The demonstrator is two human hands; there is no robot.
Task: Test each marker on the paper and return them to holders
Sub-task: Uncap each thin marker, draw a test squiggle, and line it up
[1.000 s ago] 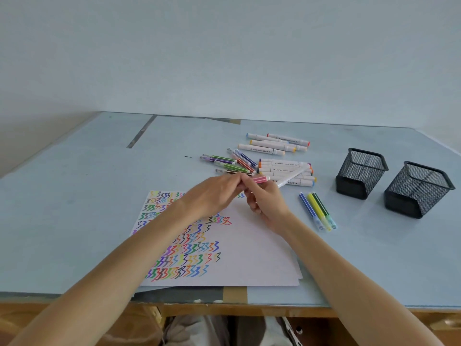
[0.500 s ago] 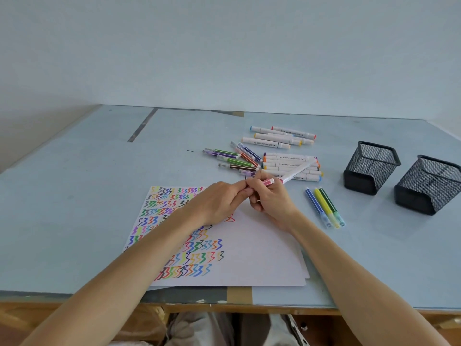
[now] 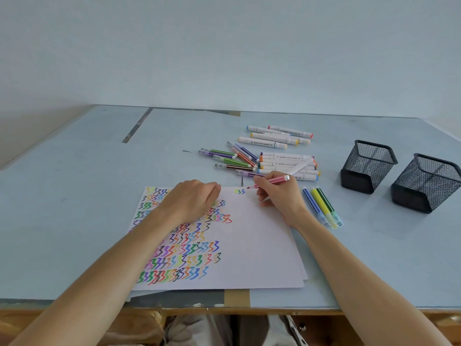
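right hand (image 3: 279, 196) fingers grip pink marker (image 3: 270, 181), tip at paper (image 3: 249, 245) top edge, frame centre. left hand (image 3: 192, 199) curled on paper; contents unclear. holders (image 3: 368, 166) right, on counter (image 3: 74, 196).

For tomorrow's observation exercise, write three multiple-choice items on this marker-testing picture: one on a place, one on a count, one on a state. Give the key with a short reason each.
1. Where do the blue, yellow and green markers lie together?
A. on the table right of the paper
B. inside a holder
C. on the paper's left half

2. How many black mesh holders stand on the table?
A. one
B. two
C. four

3. What is the state of the pink marker?
A. capped, lying in the pile
B. standing in a holder
C. uncapped, gripped with its tip at the paper

Key:
1 A: they rest on the table between the paper and the nearer holder.
2 B: that holder and the second holder are the only ones.
3 C: the right hand holds it, red tip bare by the paper's top edge.
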